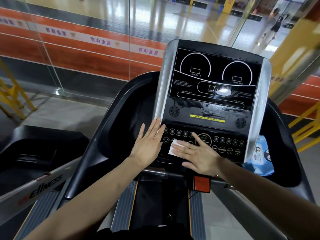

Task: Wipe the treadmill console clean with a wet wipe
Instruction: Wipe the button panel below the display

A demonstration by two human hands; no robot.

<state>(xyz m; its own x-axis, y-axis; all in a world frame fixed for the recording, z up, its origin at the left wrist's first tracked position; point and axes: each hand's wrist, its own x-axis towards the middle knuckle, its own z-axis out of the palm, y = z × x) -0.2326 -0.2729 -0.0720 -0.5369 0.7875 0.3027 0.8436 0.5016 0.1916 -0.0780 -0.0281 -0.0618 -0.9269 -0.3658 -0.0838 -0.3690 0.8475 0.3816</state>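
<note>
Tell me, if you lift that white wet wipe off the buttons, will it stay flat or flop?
The thin white wet wipe would probably flop: it lies flat against the black button panel under the right hand, following the surface. It likely weighs almost nothing. Being damp, it may cling slightly; shiny streaks above suggest moisture.

A gym is showing here: a treadmill console point(213, 104) is filling the view, a second treadmill point(43, 153) is standing alongside, and glass partitions point(83, 40) are fronting a polished sports hall floor point(173, 23).
</note>
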